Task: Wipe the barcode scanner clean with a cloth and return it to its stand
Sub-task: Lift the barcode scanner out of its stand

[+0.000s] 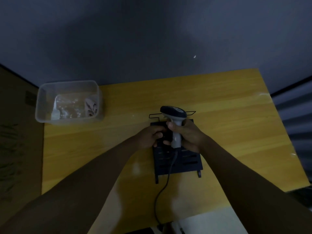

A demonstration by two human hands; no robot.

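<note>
— Hard to make out? 
— Dim all over. Dark wad under the left hand (152,136), probably a cloth (166,135), black against the black stand (179,163); edges lost. Upper half of the stand covered by both hands. Cable (164,184) running toward 6 o'clock and dropping off the near edge of the worktop (236,132), end cut off. Both forearms cropped by the bottom of the frame.

— Left hand? 
— Curled, fingers closed over the dark cloth, pressing it against the left side of the scanner's handle.

— Right hand (187,135)? 
— Wrapped around the grey handle of the barcode scanner (174,115), fingers closed, thumb across the front. Firm hold.

— Whereabouts of the scanner? 
— Centre of the worktop, lifted above the stand, held nearly upright, dark head toward 12 o'clock, just in front of the stand's thin wire frame (154,115). Contact with the stand impossible to tell.

— Elsewhere? 
— Clear plastic tub (42,105) at 10 o'clock, on the far left corner of the worktop, well apart from the hands. Crumpled plastic wrap and something brownish inside; contents unclear. Tiny pale speck on the grey floor at 12 o'clock.
</note>
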